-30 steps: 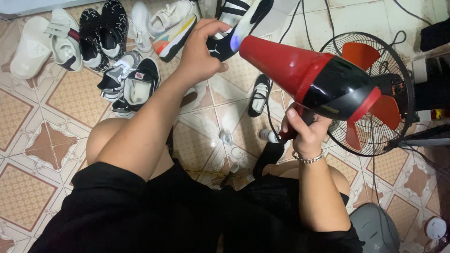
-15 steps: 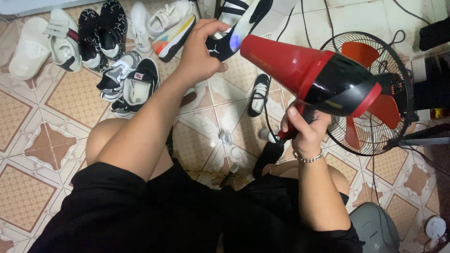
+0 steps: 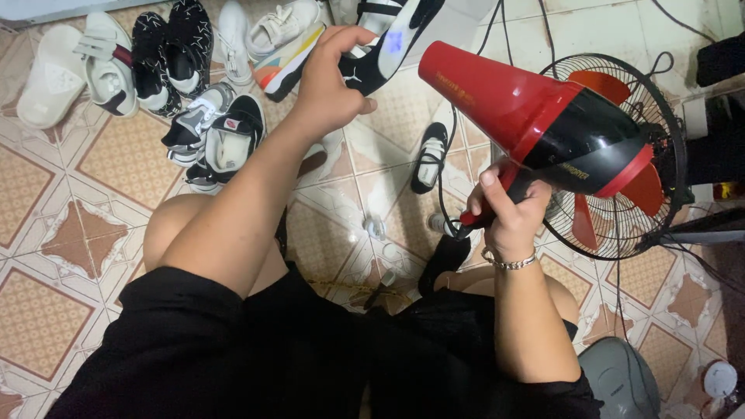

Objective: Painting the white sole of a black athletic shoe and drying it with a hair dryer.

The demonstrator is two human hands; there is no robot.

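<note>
— What are the hands doing?
— The left hand (image 3: 330, 89) is gripping a black-and-white sneaker (image 3: 392, 39) aloft; the right hand (image 3: 508, 209) is wrapping its grip around a red hair dryer (image 3: 535, 120), nozzle facing the sneaker.

A red-and-black hair dryer (image 3: 543, 128) points its nozzle at a raised black-and-white sneaker (image 3: 392, 39).

Toe of held black-and-white sneaker (image 3: 396, 39) beyond the top edge.
</note>
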